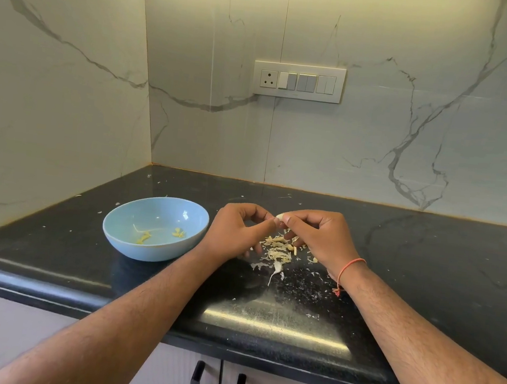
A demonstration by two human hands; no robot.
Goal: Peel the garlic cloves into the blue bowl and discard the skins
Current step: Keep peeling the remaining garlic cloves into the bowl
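Bare forearms reach in from the near edge over the glossy black stone tabletop (263, 324), and the two hands meet just right of the shallow pale-blue ceramic bowl (116, 233). Both hands work on one small white garlic clove (279, 216), held in the air between them. The left hand (235, 230) has its fingers curled, thumb and forefinger tips pinching the clove from the bowl's side. The right hand (319, 236) pinches the same clove from the far side, its other fingers bent downward; a thin orange thread bracelet (349, 269) circles its wrist.

Under the hands, to the right of the bowl, lies a loose heap of papery cream garlic skins (277, 250), with one white stalked piece (276, 270) at the heap's near edge. Small white flakes are scattered across the tabletop around the heap.

Inside the bowl rest a few small yellowish peeled bits (160, 234) on its bottom.

Behind the bowl, on the marble-veined wall, sits a white switch-and-socket panel (299, 81).
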